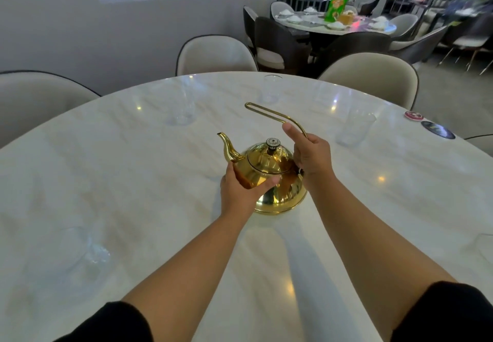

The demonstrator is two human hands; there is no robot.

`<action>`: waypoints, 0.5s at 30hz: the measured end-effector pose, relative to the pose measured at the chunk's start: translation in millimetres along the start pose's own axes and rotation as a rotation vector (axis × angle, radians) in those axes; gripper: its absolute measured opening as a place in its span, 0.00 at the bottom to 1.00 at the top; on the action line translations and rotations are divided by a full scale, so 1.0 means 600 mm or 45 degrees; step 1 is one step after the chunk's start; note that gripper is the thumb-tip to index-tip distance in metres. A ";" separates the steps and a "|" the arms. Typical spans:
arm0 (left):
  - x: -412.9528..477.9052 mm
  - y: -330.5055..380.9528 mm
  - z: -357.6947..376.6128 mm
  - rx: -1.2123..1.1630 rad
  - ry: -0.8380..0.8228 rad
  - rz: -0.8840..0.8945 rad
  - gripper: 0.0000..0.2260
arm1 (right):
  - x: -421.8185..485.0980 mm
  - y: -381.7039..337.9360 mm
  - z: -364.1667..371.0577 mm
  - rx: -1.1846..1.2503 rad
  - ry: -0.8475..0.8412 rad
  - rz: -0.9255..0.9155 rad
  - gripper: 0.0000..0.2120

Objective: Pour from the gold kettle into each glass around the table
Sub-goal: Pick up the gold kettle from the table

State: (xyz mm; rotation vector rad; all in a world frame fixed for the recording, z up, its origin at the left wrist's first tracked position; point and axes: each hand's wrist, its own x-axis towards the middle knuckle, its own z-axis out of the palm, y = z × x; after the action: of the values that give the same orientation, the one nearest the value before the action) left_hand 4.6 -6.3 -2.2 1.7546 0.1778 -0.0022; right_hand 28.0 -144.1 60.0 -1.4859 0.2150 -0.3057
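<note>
On table (106, 168), hands (241, 189) hold gold kettle (277, 197)

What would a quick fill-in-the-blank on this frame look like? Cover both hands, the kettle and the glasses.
1. The right hand grips the thin wire ____ of the shiny gold metal kettle.
2. The left hand cups the kettle's body just below its curved ____.
3. The kettle rests on the round white marble table, so it is pouring into ____ of the clear glass tumblers.

Missing words: handle; spout; none.
</note>
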 end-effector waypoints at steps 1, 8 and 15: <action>-0.010 0.003 -0.002 0.002 -0.002 -0.002 0.49 | -0.008 -0.002 0.000 0.004 0.006 -0.013 0.26; -0.103 0.044 -0.014 0.050 -0.056 -0.002 0.53 | -0.101 -0.061 -0.032 0.055 0.051 -0.039 0.26; -0.244 0.125 -0.011 0.105 -0.239 0.005 0.56 | -0.235 -0.165 -0.114 0.062 0.173 -0.095 0.23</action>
State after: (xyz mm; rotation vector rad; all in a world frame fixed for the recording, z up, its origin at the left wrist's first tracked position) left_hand -131.7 -30.9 86.8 1.8257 0.0375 -0.1733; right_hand -134.2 -167.9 146.6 -1.4286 0.2591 -0.4700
